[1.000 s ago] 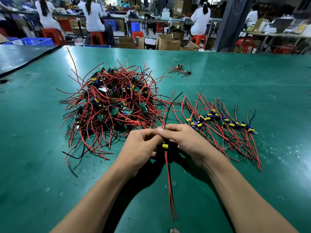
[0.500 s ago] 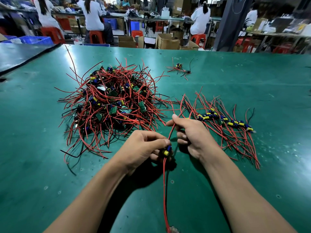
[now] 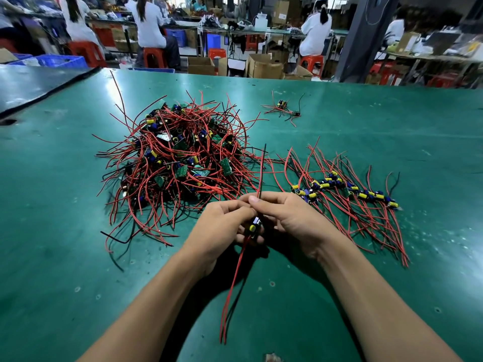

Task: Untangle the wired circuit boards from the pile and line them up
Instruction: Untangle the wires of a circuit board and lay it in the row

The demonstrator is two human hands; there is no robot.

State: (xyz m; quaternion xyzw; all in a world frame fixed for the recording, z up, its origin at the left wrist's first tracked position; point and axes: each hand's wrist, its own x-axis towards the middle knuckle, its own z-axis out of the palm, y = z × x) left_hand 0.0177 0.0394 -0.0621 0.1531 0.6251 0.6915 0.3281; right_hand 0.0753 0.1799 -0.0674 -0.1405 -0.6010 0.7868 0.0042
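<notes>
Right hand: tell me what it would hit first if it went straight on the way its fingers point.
Its fingers point left, so the right hand would first meet the left hand, seemingly touching it around the wired circuit board both hold. Beyond lies the pile.

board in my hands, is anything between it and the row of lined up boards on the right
Nothing on the table blocks it. The board, held by the left hand and right hand, is just left of the row. Only the right hand itself and that row's trailing red wires lie between.
</notes>
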